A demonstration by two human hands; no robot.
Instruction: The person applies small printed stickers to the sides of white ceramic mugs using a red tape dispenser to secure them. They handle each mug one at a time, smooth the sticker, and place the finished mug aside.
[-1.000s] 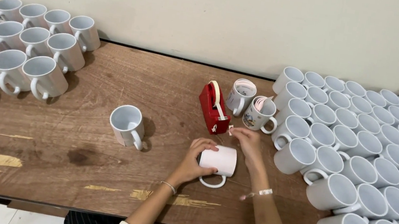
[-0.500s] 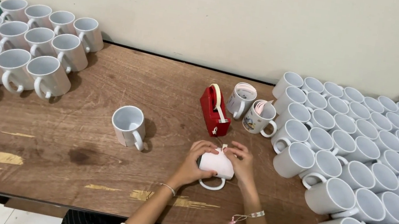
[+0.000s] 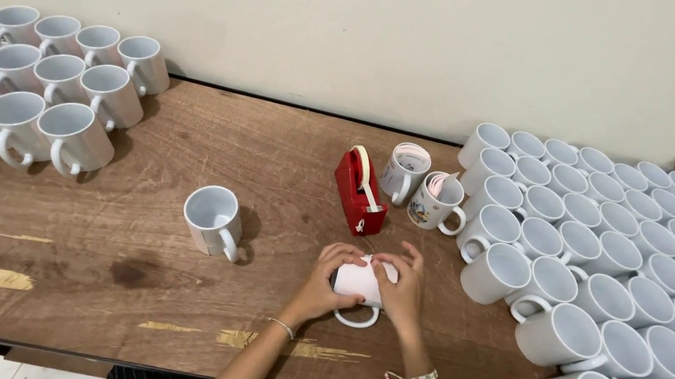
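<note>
A wooden table [image 3: 80, 268] is crowded with white mugs grouped at the far left [image 3: 42, 100] and right [image 3: 627, 257]. A lone mug [image 3: 213, 219] and a red tape dispenser [image 3: 359, 189] are set near the middle. Just before the dispenser, a white mug [image 3: 360, 282] lying on its side is clasped between the left hand [image 3: 325, 280] and right hand [image 3: 401, 288].
</note>
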